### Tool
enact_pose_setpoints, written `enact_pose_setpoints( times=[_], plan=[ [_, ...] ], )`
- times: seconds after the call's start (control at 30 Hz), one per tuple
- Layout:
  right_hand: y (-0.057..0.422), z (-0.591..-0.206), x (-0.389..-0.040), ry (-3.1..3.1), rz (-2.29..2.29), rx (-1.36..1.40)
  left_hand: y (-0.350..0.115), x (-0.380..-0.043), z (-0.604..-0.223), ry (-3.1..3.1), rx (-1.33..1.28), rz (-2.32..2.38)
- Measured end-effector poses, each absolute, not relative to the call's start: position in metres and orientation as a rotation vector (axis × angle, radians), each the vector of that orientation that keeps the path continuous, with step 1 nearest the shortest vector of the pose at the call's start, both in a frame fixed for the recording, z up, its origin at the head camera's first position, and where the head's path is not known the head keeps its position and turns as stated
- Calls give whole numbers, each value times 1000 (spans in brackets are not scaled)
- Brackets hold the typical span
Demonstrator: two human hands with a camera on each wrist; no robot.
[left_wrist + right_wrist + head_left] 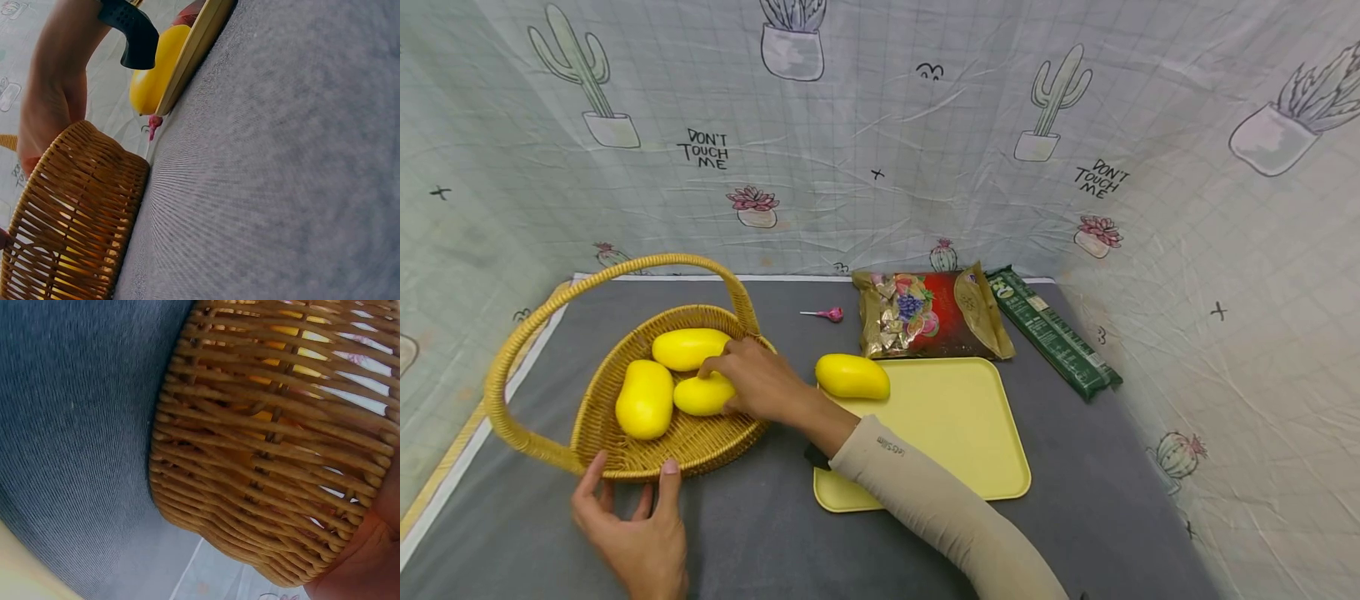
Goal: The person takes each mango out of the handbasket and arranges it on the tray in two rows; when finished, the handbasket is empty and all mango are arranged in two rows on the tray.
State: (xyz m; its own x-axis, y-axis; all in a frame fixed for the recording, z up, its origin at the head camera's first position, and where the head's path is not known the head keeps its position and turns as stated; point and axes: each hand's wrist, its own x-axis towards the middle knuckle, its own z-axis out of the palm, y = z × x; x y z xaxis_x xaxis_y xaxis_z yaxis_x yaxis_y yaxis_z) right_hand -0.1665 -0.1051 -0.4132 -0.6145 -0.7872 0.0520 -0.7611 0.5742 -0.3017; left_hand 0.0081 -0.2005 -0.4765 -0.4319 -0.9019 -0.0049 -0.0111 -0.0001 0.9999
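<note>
The wicker basket (673,454) with a tall looped handle stands on the left of the table. Inside it lie a yellow mango (644,400) at the left, another mango (689,348) behind, and a third mango (702,395) in the middle. My right hand (756,379) reaches over the basket's right rim and grips the middle mango, thumb and fingers around its right end. With thumb and fingertips, my left hand (636,525) holds the near rim. In the right wrist view the woven wall (269,444) hides most of the right hand.
A yellow tray (940,433) lies right of the basket, with one mango (852,377) at its back left corner. Behind are a lollipop (833,314) and a red-and-gold candy bag (932,312). A long green packet (1052,333) lies at the back right. A patterned curtain (880,133) encloses the table.
</note>
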Motion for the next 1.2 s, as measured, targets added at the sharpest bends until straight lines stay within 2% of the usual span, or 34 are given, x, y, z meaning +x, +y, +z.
enact_pose_setpoints(
  times=[0.6, 1.2],
  plan=[
    [-72, -379, -145, 2751, -723, -1390, -202, 8, -477, -1547, 970, -1524],
    [0, -363, -134, 2825, -1021, -1368, -202, 8, -477, -1518, 959, -1550]
  ],
)
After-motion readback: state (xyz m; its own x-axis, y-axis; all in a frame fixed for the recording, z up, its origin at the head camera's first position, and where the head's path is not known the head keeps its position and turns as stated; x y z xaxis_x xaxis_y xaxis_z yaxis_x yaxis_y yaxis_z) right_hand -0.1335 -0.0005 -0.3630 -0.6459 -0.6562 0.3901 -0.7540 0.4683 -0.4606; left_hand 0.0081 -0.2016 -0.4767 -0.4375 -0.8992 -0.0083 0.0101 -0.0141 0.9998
